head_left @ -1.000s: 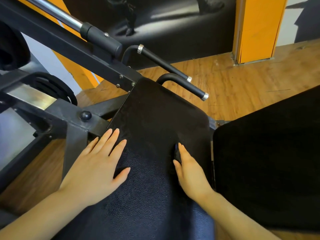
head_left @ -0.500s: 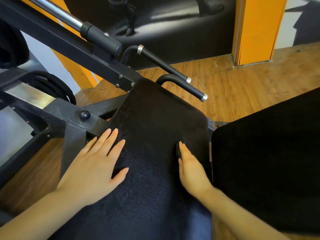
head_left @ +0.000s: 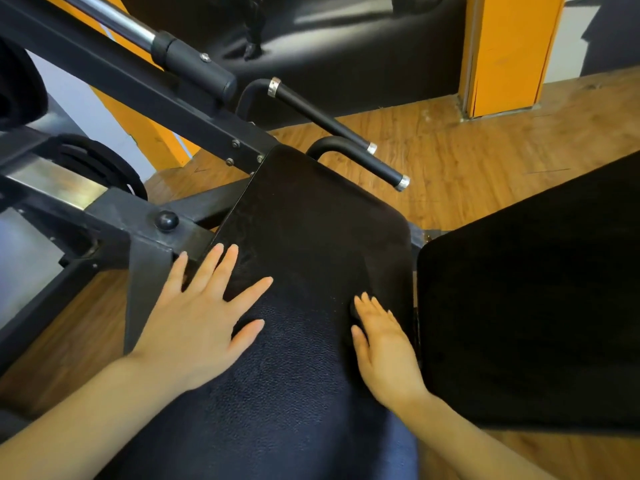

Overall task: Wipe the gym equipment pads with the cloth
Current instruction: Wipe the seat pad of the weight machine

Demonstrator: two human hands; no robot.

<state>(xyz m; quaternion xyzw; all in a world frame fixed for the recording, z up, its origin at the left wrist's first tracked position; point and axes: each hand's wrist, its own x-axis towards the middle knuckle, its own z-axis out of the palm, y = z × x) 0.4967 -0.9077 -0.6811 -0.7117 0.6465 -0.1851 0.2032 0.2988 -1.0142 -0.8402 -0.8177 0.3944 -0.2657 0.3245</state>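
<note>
A long black pad (head_left: 311, 220) runs from the machine frame toward me. Its near part looks dark blue and grainy, like a cloth (head_left: 291, 393) spread over it, though its edge is hard to make out. My left hand (head_left: 197, 320) lies flat on the left side of this surface, fingers straight and spread, the outer ones reaching past the pad's edge over the frame. My right hand (head_left: 384, 344) rests flat near the pad's right edge, fingers straight and together, their tips by a small dark fold. A second black pad (head_left: 530, 306) sits to the right.
A black steel frame (head_left: 114, 220) with a knob stands at the left, with weight plates (head_left: 100, 164) behind it. Two black handles (head_left: 329, 123) with chrome ends jut out beyond the pad. Wooden floor surrounds the machine, and an orange pillar (head_left: 505, 53) stands at the back right.
My left hand has slid a little forward and its fingers have spread wider, the index finger pointing more to the right. My right hand has stayed almost where it was.
</note>
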